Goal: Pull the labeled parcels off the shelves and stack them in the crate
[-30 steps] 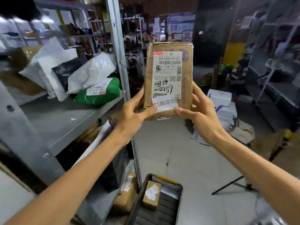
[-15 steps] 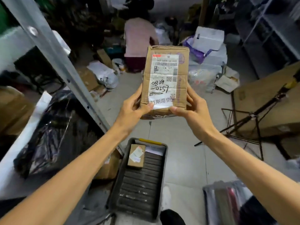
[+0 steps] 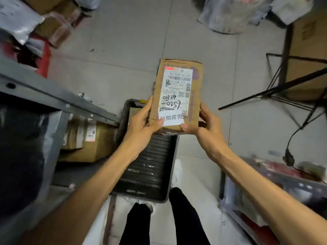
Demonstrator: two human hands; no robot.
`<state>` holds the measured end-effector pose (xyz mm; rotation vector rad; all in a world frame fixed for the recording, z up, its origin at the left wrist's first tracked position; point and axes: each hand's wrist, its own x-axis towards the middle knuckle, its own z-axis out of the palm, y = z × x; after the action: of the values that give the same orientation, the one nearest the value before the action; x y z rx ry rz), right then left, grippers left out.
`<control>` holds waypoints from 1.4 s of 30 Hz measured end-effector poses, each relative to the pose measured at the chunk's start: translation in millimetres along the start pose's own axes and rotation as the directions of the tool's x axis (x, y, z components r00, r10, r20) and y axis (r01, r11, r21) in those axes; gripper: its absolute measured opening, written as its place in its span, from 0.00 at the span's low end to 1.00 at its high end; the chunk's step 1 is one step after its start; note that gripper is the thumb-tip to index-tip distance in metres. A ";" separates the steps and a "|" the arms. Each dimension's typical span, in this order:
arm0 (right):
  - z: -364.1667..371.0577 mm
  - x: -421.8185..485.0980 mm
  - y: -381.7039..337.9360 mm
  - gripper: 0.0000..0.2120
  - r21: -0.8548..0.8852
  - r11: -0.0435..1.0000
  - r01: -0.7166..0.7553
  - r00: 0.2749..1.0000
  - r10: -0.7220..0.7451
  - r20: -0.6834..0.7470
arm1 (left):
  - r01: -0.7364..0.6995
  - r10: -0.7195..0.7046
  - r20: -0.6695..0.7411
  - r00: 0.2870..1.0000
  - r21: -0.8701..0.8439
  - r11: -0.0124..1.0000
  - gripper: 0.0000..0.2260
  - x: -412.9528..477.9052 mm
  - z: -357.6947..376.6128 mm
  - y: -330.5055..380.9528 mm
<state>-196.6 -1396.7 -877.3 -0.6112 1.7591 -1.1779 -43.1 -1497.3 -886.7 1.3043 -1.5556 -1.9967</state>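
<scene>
Midway: labeled parcel [image 3: 179,96] is off the shelf [image 3: 53,98], held at frame centre above the black crate [image 3: 150,165], not yet in. Left hand [image 3: 141,124] and right hand [image 3: 205,124] grip its lower corners, thumbs on its face. More boxes [image 3: 88,140] sit on the shelf, centre left.

**Both My Hands Hold One Parcel**

My left arm [image 3: 99,174] and my right arm [image 3: 247,174] reach out in front of me, bare and almost straight. My left hand [image 3: 141,124] grips the left side of the parcel [image 3: 178,94], near its bottom end. My right hand [image 3: 203,126] grips the right side. Each thumb lies flat on the front by the bottom edge. The thumb tips are close but apart. My other fingers curl round behind.
</scene>
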 end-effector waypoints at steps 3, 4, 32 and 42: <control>13.4 15.5 77.3 0.37 -0.002 0.993 -0.114 0.993 0.114 0.007 | 0.095 -0.095 0.019 0.995 -0.018 0.995 0.31 15.3 -0.2 -78.6; 17.9 18.6 102.7 0.38 0.000 0.987 -0.158 0.987 0.158 0.012 | 0.135 -0.134 0.026 0.991 -0.024 0.991 0.31 20.0 -0.3 -104.1; 139.1 202.8 442.3 0.39 -0.020 0.931 -0.364 0.923 0.357 -0.140 | 0.356 -0.369 -0.095 0.925 0.558 0.750 0.28 217.5 -29.5 -402.5; 145.4 201.1 402.1 0.25 -0.363 0.743 -0.562 0.816 0.570 -0.096 | 0.371 -0.367 -0.150 0.918 0.650 0.663 0.23 190.3 -58.9 -367.1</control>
<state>-131.4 -1450.5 -1342.2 -0.2540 1.9750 -0.4050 4.5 -1528.5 -1300.4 2.0349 -2.2858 -1.6495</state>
